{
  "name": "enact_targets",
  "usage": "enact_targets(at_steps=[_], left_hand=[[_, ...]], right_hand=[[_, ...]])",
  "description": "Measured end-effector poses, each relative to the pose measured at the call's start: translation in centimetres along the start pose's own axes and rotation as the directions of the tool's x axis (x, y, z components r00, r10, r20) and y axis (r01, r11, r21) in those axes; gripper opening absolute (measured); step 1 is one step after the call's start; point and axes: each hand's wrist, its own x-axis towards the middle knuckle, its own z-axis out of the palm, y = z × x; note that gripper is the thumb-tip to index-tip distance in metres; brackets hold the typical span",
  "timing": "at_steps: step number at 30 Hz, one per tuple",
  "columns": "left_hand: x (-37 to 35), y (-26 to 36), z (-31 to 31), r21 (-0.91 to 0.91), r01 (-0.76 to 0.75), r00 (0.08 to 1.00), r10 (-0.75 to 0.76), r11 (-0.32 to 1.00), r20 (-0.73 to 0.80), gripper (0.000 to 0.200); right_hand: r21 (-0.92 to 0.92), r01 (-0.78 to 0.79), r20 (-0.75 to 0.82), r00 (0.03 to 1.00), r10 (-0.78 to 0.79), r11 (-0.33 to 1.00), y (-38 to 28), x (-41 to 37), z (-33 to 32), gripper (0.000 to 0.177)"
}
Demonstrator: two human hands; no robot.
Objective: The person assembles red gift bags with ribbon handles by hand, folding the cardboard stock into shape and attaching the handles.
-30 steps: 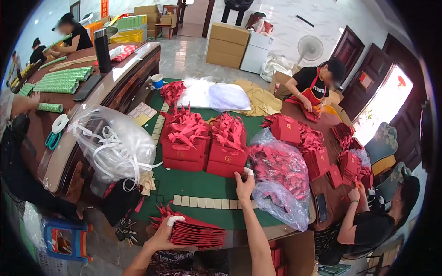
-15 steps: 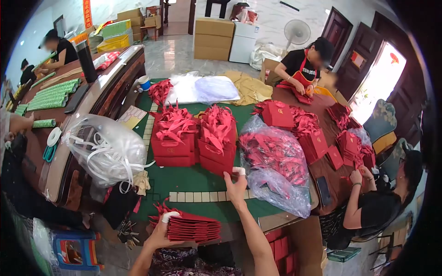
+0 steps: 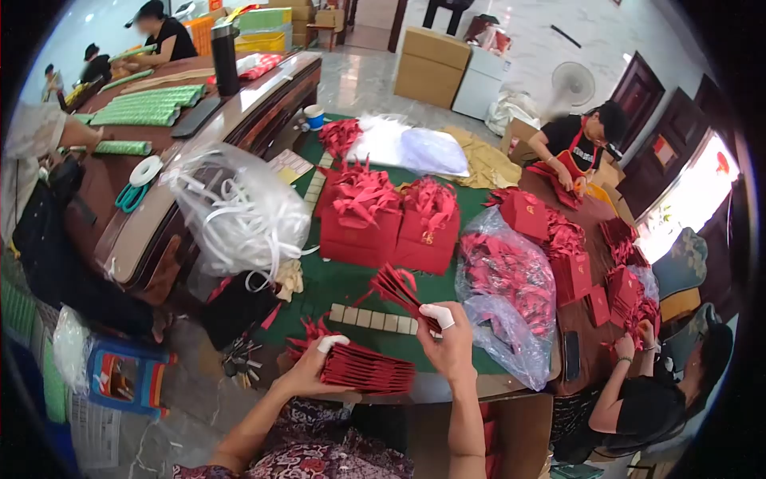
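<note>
My left hand (image 3: 309, 369), a white cover on one finger, is closed around a thick stack of flat red gift bags (image 3: 371, 370) at the near table edge. My right hand (image 3: 453, 345), with a white-covered finger too, pinches a smaller bunch of red paper bags (image 3: 394, 287), tilted, with ribbons at the upper end. Beyond my hands, two upright groups of red bags (image 3: 359, 238) stand side by side on the green mat (image 3: 307, 291), loose red ribbons spilling over their tops.
To the right lies a clear plastic sack (image 3: 511, 319) of red bags. A plastic bag of white ribbons (image 3: 239, 207) bulges at left. Two co-workers handle red items at the brown table (image 3: 574, 335); others work by green rolls (image 3: 152, 104). A phone (image 3: 571, 355) lies near the right edge.
My right hand has come back from the standing bags toward me and now holds a bunch of bags. The stack stays in my left hand. The whole view has shifted and tilted.
</note>
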Motion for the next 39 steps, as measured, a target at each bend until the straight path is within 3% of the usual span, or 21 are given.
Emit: enact_targets(at_steps=[5, 7, 11, 13, 17, 19, 22, 26, 28, 36, 39], left_hand=[[-0.1, -0.1, 0.1, 0.005, -0.050, 0.998, 0.050, 0.999, -0.024, 0.087], [-0.1, 0.0, 0.0, -0.018, -0.044, 0.999, 0.043, 0.999, -0.028, 0.086], [-0.4, -0.7, 0.2, 0.019, -0.027, 0.999, 0.027, 0.999, 0.020, 0.090], [-0.4, -0.8, 0.2, 0.018, -0.041, 0.999, 0.040, 0.999, 0.019, 0.093], [-0.6, -1.1, 0.8, -0.013, -0.060, 0.997, 0.059, 0.998, -0.058, 0.099], [-0.8, -1.7, 1.3, -0.236, -0.025, 0.996, 0.004, 0.971, -0.088, 0.112], [-0.7, -1.4, 1.0, -0.259, 0.049, 0.998, -0.055, 0.965, -0.015, 0.127], [0.0, 0.2, 0.2, -0.115, 0.004, 1.000, -0.003, 0.993, 0.016, 0.134], [0.0, 1.2, -0.1, 0.087, -0.008, 1.000, 0.006, 0.996, 0.030, 0.134], [0.1, 0.2, 0.5, 0.074, -0.046, 0.998, 0.049, 0.996, -0.036, 0.142], [0.2, 0.2, 0.5, 0.053, -0.040, 0.998, 0.042, 0.998, -0.040, 0.142]], right_hand=[[0.219, 0.050, -0.006, 0.999, -0.050, 0.975, -1.4, 0.4, 1.9, 0.035], [0.207, 0.113, 0.098, 0.986, -0.136, 0.972, -1.8, 0.9, 2.0, 0.031], [0.180, 0.111, 0.286, 0.945, -0.160, 0.977, -0.6, 0.2, 1.9, 0.028], [0.229, -0.200, 0.471, 0.879, 0.071, 0.953, 0.1, -0.8, 1.3, 0.026], [0.391, -0.283, 0.402, 0.908, 0.114, 0.876, 1.3, -2.3, 1.1, 0.026], [0.523, -0.522, 0.494, 0.830, 0.259, 0.674, 1.9, -3.2, 1.4, 0.031], [0.550, -0.624, 0.620, 0.750, 0.229, 0.555, 3.3, -4.2, 2.1, 0.035], [0.606, -0.551, 0.649, 0.760, 0.045, 0.574, 3.8, -4.0, 2.6, 0.037], [0.637, -0.687, 0.699, 0.706, 0.113, 0.351, 3.3, -4.4, 2.8, 0.036], [0.665, -0.677, 0.715, 0.699, -0.007, 0.315, 4.3, -5.1, 3.5, 0.038], [0.686, -0.678, 0.705, 0.709, -0.009, 0.266, 4.5, -5.5, 3.8, 0.048]])
